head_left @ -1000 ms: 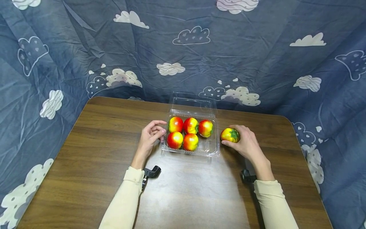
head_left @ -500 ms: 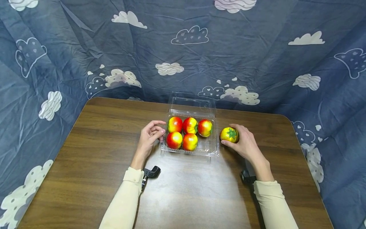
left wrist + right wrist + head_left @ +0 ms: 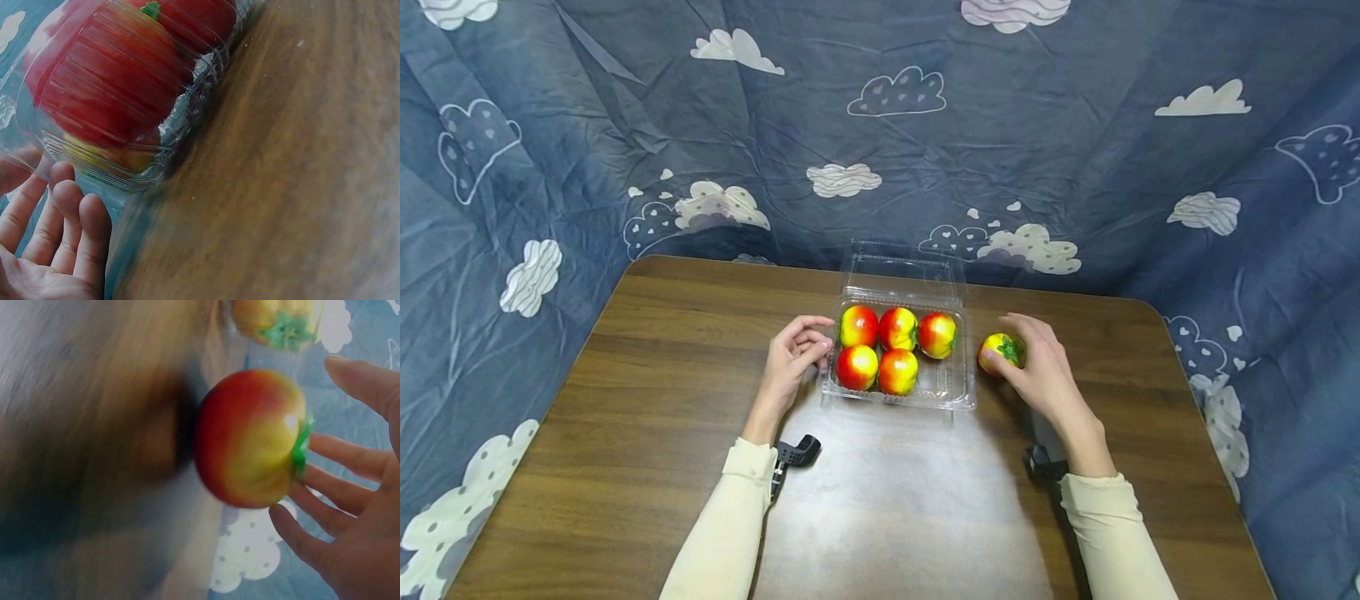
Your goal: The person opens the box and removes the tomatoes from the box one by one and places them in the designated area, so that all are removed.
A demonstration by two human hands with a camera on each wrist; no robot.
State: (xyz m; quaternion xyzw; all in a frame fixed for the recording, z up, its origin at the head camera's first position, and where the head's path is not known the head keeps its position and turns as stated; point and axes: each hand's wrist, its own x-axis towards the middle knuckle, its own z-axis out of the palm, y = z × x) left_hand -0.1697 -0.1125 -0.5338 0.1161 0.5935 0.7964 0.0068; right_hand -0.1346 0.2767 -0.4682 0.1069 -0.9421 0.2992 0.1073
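Note:
My left hand (image 3: pixel 792 354) is at the left side of a clear plastic clamshell box (image 3: pixel 953 387), its loosely bent fingers right at the wall; in the left wrist view the fingertips (image 3: pixel 95 215) overlap the plastic edge. Several red-and-yellow fruits (image 3: pixel 857 367) with green leafy caps, persimmon-like, sit in two rows inside. Right of the box, a similar single fruit (image 3: pixel 247 440) is on the table. Around it my right hand (image 3: pixel 1043 367) is spread, fingers near its green cap, while the thumb (image 3: pixel 356 378) stands off it in the right wrist view.
The transparent lid (image 3: pixel 904 271) is raised behind the box. The front right cell of the box shows bare plastic. Beneath is a brown wooden table (image 3: pixel 685 358), and a blue cloud-print cloth (image 3: pixel 1037 100) hangs behind and at both sides.
My right hand has loosened from the single fruit, its fingers and thumb spreading. The fruit's green cap has tipped toward the right. The left hand keeps its place.

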